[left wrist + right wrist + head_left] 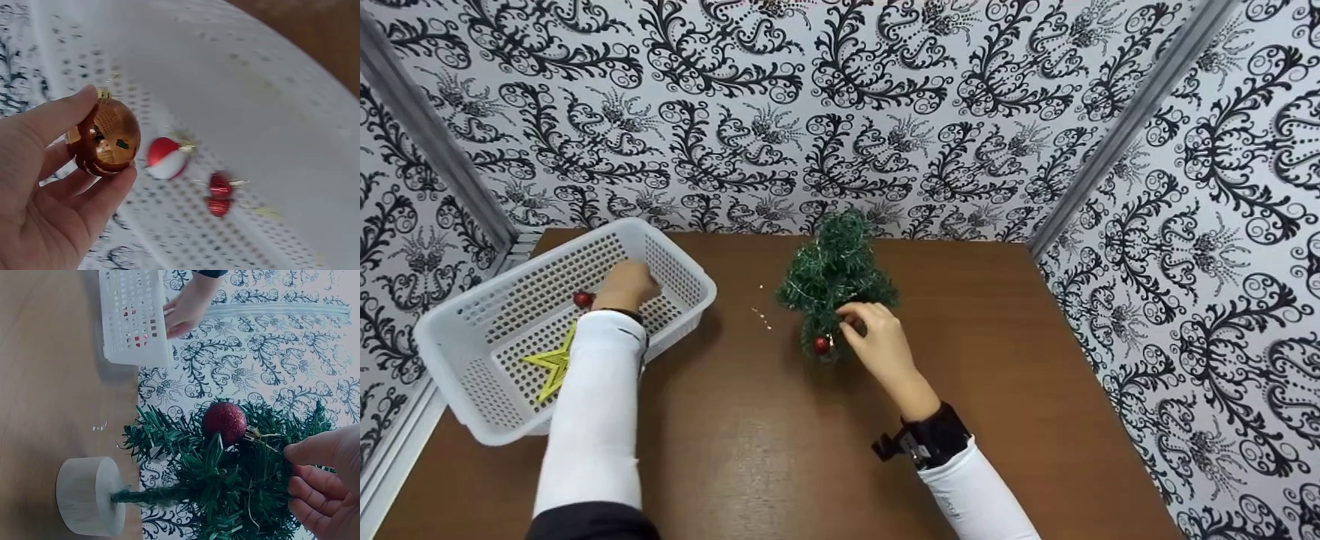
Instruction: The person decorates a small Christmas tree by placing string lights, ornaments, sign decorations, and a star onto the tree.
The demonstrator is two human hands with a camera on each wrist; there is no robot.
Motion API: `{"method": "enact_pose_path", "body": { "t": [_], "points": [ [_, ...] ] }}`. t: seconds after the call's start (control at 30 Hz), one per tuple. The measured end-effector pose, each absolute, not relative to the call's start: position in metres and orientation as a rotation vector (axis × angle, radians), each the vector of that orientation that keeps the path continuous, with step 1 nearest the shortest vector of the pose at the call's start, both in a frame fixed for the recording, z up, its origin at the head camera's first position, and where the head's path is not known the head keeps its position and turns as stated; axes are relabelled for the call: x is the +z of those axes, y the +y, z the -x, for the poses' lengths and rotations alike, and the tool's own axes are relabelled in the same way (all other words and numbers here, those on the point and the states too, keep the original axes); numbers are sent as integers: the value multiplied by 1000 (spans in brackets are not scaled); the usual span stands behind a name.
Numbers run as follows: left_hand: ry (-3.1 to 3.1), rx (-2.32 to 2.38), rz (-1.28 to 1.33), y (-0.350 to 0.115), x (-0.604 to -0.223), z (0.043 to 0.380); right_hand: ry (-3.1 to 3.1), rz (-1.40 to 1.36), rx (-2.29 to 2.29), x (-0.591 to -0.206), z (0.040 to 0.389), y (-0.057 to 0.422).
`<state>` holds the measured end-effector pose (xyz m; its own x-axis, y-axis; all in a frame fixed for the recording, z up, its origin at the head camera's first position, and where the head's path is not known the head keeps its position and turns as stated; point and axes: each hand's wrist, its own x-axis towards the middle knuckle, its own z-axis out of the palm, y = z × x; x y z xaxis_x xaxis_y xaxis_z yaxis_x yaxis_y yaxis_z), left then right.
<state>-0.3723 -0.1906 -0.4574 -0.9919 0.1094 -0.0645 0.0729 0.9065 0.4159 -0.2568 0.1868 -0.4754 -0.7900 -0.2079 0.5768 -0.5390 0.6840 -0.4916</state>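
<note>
The left hand (pixel 45 219) holds the orange ball (pixel 109 132) over the basket (pixel 555 281). The thumb lies at the top, near the gold cap (pixel 104 94), and the other fingers support it from below. I think it is held like this because the ball looks smooth and could roll away, and so the cap with its loop remains free for hanging.

Below this hand, inside the basket, are a red-and-white ball (pixel 167 158) and something red and shiny (pixel 219 194), too blurred to count. Nearer to the person's body, beside the left forearm, lies the yellow star (pixel 551 364). The high walls probably serve to stop round things from leaving.

The right hand (pixel 883 343) is at the tree (pixel 840 262), on its near right side. Its thumb and forefinger are bent toward each other by the string (pixel 271 435) of a red ball (pixel 225 423); whether they pinch the string, a twig or nothing, I cannot tell. The ball hangs just left of this hand, low on the tree. The tree stands upright between both hands on a round base (pixel 84 495), perhaps so that either hand reaches it easily.
</note>
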Motion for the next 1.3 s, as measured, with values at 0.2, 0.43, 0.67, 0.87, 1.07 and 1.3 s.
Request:
{"method": "enact_pose_path", "body": {
  "t": [0.2, 0.43, 0.67, 0.87, 1.07, 1.3],
  "points": [
    [3036, 743, -162, -182, -444, 373, -2490, -526, 807, -460, 250, 181],
    [3148, 818, -179, -156, -427, 360, -2485, -518, 794, -462, 248, 180],
    [3280, 1056, -297, -119, -412, 323, -2465, -527, 815, -464, 248, 179],
    [3289, 1360, -630, -82, -425, 278, -2484, -500, 823, -463, 248, 181],
    [3232, 1532, -777, -53, -458, 242, -2487, -478, 829, -463, 246, 184],
    [3137, 1581, -705, -38, -488, 208, -2346, -483, 925, -472, 238, 190]
  ]
}}
